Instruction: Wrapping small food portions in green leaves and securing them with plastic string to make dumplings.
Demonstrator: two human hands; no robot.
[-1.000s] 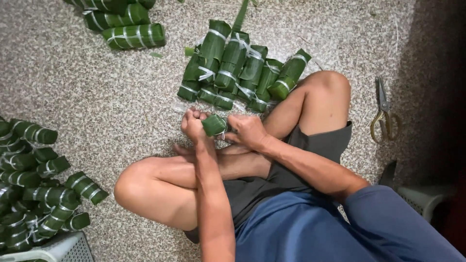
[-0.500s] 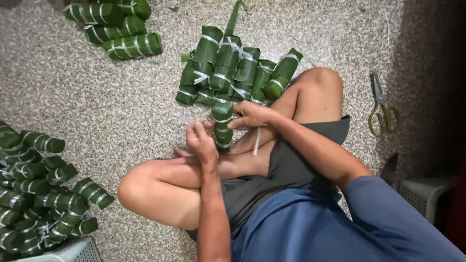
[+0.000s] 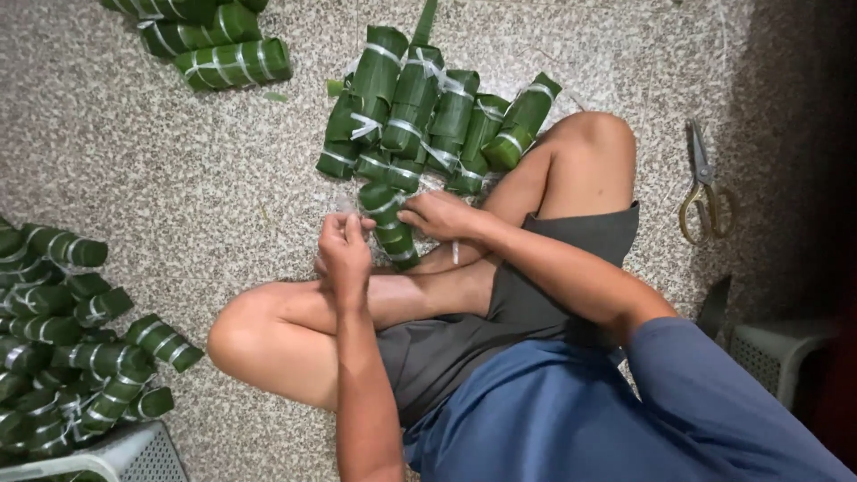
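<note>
At nine o'clock and down toward seven, a heap of leaf-wrapped rolls (image 3: 62, 348), green and bound with pale string, lies on the speckled floor (image 3: 205, 178); they overlap too much for an exact count, though well over a dozen show. The corner of one grey plastic crate (image 3: 125, 455) sits just below them at seven o'clock. At eleven o'clock three more tied rolls (image 3: 214, 45) lie side by side at the frame's top edge. Near the centre, the left hand (image 3: 344, 250) is closed, its fingertips pinched on thin white string beside the one leaf-wrapped roll being tied (image 3: 388, 223), which lies on the floor just in front of the person's crossed legs. The right hand (image 3: 442, 214) rests on that roll's right side, fingers curled against it. Directly behind, at twelve o'clock, a cluster of about nine finished rolls (image 3: 428, 116) fans out, touching one another. At three o'clock a single pair of scissors (image 3: 705, 187) with yellowish handles lies well apart on the floor, and a second grey crate (image 3: 777, 353) sits at four o'clock.
</note>
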